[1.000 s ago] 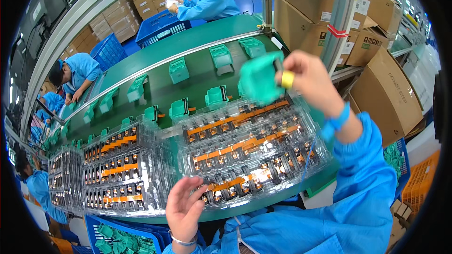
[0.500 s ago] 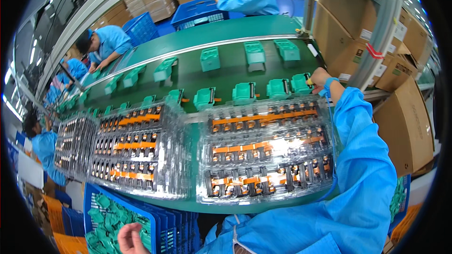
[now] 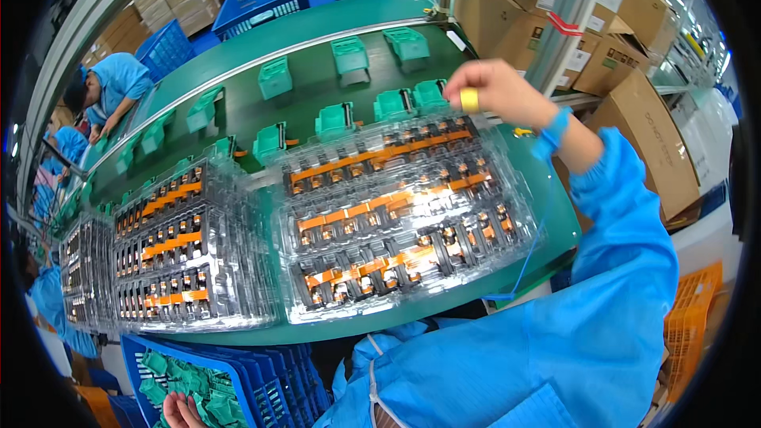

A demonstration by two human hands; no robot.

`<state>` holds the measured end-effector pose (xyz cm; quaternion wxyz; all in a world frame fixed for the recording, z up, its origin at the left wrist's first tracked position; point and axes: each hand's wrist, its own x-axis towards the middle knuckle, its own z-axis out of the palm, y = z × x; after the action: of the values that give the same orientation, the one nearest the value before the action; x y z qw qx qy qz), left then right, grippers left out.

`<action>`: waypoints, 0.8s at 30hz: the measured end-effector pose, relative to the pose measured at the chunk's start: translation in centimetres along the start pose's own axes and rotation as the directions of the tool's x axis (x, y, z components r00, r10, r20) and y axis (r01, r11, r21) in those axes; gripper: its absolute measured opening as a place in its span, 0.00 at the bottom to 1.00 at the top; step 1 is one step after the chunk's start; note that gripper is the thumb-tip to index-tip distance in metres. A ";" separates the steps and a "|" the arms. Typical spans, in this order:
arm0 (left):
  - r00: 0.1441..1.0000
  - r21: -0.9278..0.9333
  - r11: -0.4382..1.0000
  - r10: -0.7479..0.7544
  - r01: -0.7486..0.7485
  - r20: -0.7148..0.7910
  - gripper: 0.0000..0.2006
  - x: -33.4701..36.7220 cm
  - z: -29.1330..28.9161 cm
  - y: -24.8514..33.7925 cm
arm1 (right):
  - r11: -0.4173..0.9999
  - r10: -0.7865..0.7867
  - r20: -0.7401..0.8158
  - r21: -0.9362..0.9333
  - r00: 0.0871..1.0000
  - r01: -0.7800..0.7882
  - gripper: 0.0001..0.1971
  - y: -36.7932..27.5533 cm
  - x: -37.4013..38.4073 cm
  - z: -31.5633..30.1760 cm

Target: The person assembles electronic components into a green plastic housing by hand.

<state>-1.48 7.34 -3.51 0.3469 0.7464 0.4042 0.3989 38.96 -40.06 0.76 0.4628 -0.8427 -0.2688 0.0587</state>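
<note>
Between the side edges of an open blue plastic crate (image 3: 242, 376), the left hand (image 3: 182, 412), partly out of view, curls over green plastic parts (image 3: 198, 384); whether it grasps one, I cannot tell. Rightward, a boxy green plastic housing (image 3: 429, 94) lies near the dark-green belt's (image 3: 440, 55) near edge, the right hand's (image 3: 501, 93) bent fingers beside it, gripping or released unclear.

Stacked clear trays (image 3: 246, 265) on green bench (image 3: 561, 228)
</note>
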 end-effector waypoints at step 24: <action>0.708 0.546 0.649 0.016 0.530 -0.706 0.14 -3.0 -38.7 -20.5 | 0.975 -0.165 0.265 -0.099 0.950 0.197 0.20 -1.3 -6.7 7.4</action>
<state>-43.14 21.14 -4.67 -0.0805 0.5592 0.7302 0.3843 30.17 -37.39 -3.34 0.3742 -0.8270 -0.4057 0.1071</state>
